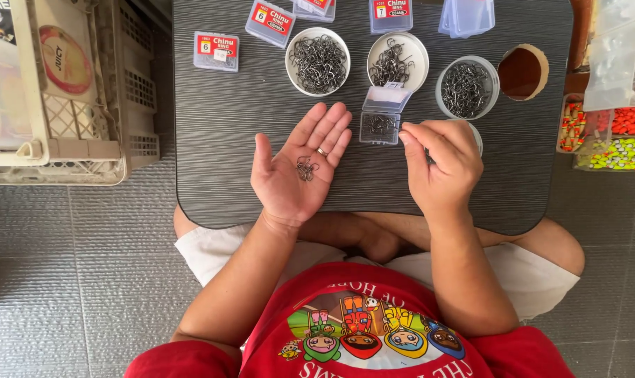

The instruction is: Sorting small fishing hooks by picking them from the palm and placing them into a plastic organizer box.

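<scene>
My left hand [300, 168] lies palm up over the dark lap table [233, 119], fingers spread, with a small pile of fish hooks [306, 168] resting in the palm. My right hand [443, 164] hovers just right of a small open clear plastic box [381, 119] that holds a few hooks; its fingertips are pinched together near the box's edge, and whether a hook is between them is too small to tell. Behind stand three round white bowls of hooks [318, 61], [397, 61], [466, 87].
Small red-labelled hook boxes [216, 51] lie along the table's far edge, with empty clear boxes [466, 15] at the back. A round cup [522, 71] sits at the right. Trays of coloured beads [611, 136] stand right of the table; a white crate [72, 91] stands left.
</scene>
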